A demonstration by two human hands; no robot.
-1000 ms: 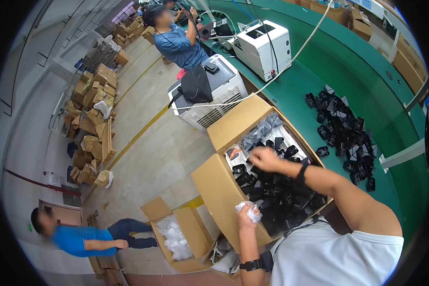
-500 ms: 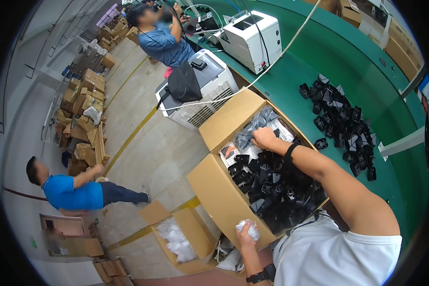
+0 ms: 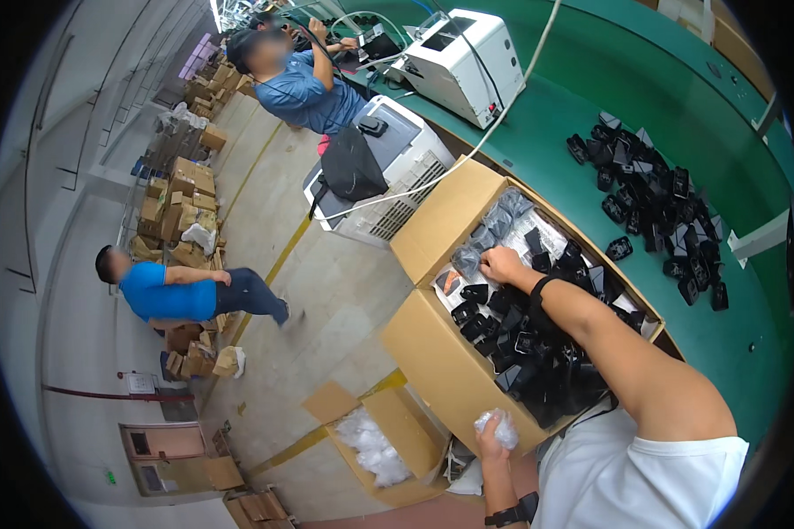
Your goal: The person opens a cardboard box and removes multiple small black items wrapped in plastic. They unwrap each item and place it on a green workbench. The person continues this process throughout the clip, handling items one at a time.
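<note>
My left hand is closed around a wad of crumpled clear plastic beside the near edge of an open cardboard box. Inside that box, my right hand reaches to the far left corner. Its fingers are curled together at a grey plastic-wrapped part, one of a row along the box's far wall. Many loose black plastic parts fill the rest of the box, some under my right forearm. Silvery wrapping shows between the row and the loose parts.
More black parts lie heaped on the green bench. A white machine and an air cooler stand beyond the box. On the floor, a smaller carton holds clear plastic. One person walks at left; another works farther off.
My view has turned, so the scene sits farther right and lower at the left. Both hands keep nearly the same places by the box. The walking person's arm has swung down.
</note>
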